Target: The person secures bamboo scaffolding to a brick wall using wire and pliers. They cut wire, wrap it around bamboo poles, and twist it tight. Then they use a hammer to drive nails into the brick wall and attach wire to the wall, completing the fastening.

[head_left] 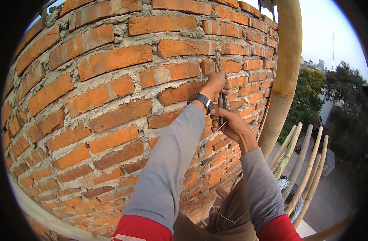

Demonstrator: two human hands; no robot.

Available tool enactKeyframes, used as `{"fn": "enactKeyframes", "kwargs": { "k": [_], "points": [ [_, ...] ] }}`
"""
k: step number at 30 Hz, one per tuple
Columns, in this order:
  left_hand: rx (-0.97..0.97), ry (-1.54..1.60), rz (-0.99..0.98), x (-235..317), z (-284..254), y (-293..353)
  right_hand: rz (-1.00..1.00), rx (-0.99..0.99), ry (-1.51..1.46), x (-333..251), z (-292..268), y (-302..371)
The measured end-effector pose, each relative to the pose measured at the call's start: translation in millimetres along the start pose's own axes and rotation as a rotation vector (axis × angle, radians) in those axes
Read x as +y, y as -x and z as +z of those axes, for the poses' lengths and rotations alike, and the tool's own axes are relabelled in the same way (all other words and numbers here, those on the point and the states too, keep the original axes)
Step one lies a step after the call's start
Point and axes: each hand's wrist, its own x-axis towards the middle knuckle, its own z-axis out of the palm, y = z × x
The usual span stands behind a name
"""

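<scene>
In front of the brick wall (pixel 115 60), both my hands are closed around a long, dark, narrow metal tool (pixel 222 102). It stands nearly upright, its top end close to a mortar joint, and looks like pincers, though my fingers cover much of it. My left hand (pixel 216 85), with a dark watch (pixel 201 100) at the wrist, grips the upper part. Lower down, my right hand (pixel 231 125) has its fingers curled round the bottom end. A thin, light wire-like strand (pixel 221 126) shows by the right fingers; whether they pinch it is unclear.
A thick bamboo pole (pixel 281 76) rises just right of my hands. Several thinner bamboo poles (pixel 306 160) stick out at the lower right, with a bundle of pale wire (pixel 298 203) beside them. Trees (pixel 312 88) and paved ground (pixel 332 193) lie far below.
</scene>
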Motion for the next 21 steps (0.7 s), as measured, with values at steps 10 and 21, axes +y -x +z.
{"fn": "enactKeyframes", "kwargs": {
  "k": [10, 21],
  "points": [
    [0.620, -1.015, 0.287, -10, 32, 10, -0.257, 0.370, 0.734, 3, 13, -2],
    [-0.037, -0.199, 0.060, 10, -20, 19, 0.068, -0.406, -0.432, 14, -6, -11]
  ]
}}
